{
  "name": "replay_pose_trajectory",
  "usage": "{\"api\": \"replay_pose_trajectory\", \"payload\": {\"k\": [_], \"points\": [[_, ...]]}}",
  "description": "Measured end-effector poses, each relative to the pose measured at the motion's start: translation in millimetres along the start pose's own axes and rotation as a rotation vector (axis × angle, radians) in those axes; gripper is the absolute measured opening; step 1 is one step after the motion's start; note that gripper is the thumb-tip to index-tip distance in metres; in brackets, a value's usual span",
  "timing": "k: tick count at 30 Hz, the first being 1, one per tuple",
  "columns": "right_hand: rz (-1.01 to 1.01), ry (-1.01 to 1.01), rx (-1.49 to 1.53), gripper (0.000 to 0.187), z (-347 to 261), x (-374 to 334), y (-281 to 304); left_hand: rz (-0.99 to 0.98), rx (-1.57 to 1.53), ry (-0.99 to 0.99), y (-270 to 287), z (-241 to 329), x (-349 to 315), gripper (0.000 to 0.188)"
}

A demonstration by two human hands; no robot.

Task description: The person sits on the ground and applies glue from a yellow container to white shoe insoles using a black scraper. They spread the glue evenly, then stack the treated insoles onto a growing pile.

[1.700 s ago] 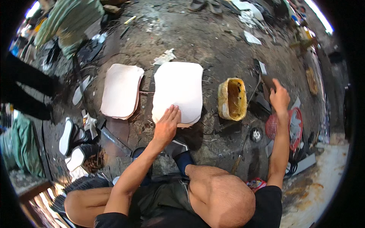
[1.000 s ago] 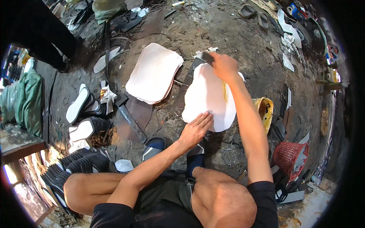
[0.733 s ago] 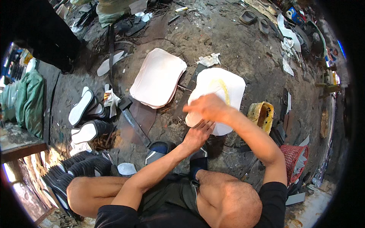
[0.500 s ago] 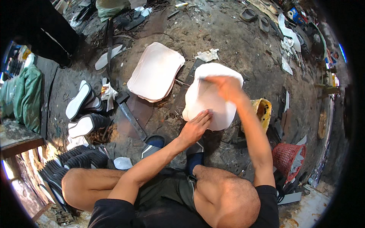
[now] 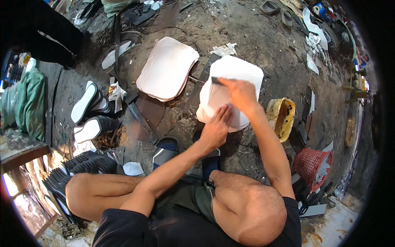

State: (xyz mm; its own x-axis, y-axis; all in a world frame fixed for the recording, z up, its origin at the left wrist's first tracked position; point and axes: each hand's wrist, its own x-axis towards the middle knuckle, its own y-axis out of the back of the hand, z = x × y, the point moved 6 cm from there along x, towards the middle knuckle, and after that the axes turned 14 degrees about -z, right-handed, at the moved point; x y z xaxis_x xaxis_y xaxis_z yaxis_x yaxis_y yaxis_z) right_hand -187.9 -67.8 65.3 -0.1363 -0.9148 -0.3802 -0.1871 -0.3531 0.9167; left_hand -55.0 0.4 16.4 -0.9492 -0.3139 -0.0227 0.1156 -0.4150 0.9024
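A stack of rounded white sheets [image 5: 242, 70] lies on the ground in front of my feet, with a pinkish-beige patch on its top. My left hand [image 5: 218, 125] rests on the stack's near part, fingers stretched out and pressing down. In my right hand [image 5: 240, 94] is a small dark flat spreader [image 5: 215, 80], its blade over the top sheet near the left edge. The forefinger points along the spreader; the other fingers curl under and are partly hidden. Left of this stands a second stack of similar pale sheets [image 5: 168, 68], untouched by either hand.
To the right sit a yellow tub [image 5: 291, 108] with brownish stains and a red basket [image 5: 306, 164] of scraps. At left are a hammer [image 5: 140, 121], sandals [image 5: 84, 105] and a row of black soles [image 5: 88, 164]. Another person's dark-trousered legs [image 5: 53, 37] stand at far left.
The right hand, blurred before, is now sharper and its spreader shows clearly near the stack's left edge. My left hand still presses the sheets. The whole view has shifted slightly.
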Motion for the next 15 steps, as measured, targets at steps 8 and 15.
{"api": "replay_pose_trajectory", "payload": {"k": [8, 15], "points": [[0.305, 0.242, -0.17, 0.041, -74.4, -72.7, -45.4, -0.136, -0.438, -0.287, -63.7, 77.3, -46.9, 0.026], [0.042, 0.251, 0.148, 0.038, -87.2, -101.4, -67.5, -0.443, -0.482, -0.266, -68.5, 75.3, -49.3, 0.028]]}}
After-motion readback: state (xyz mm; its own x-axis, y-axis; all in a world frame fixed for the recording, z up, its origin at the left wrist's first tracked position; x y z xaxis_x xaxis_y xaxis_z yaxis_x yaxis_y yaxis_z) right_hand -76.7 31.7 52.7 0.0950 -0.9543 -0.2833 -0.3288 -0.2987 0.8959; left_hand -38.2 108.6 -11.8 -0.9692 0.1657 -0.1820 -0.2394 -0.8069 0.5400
